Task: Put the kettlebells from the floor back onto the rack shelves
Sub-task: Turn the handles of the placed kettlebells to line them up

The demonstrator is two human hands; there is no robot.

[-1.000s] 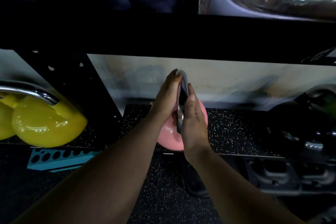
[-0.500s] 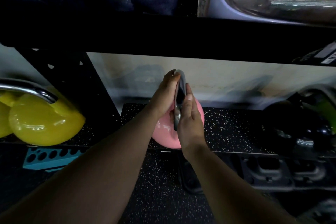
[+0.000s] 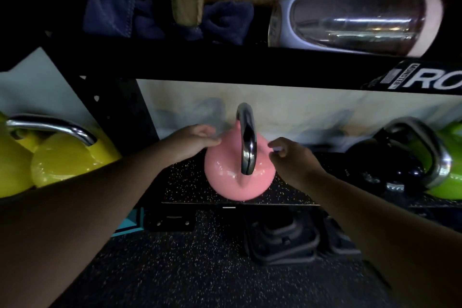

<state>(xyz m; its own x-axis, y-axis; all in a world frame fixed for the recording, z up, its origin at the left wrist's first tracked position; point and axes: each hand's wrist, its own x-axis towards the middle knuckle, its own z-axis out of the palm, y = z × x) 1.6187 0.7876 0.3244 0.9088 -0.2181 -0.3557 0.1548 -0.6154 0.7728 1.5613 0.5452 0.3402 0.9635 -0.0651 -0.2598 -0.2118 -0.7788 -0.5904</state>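
Note:
A pink kettlebell with a steel handle stands upright on the black speckled rack shelf, near its front edge. My left hand hovers just left of the bell's shoulder, fingers loosely curled, holding nothing. My right hand is just right of the handle, fingers apart and off the steel. Neither hand grips the kettlebell.
Yellow kettlebells sit on the shelf to the left, beyond a black upright. A black kettlebell and a green one stand at the right. The upper shelf beam carries a blue cloth, wooden gear and a metal bottle. Speckled floor lies below.
Both hands let go of the steel handle and drew apart, left hand to the left, right hand to the right. The pink kettlebell now rests on the shelf by itself.

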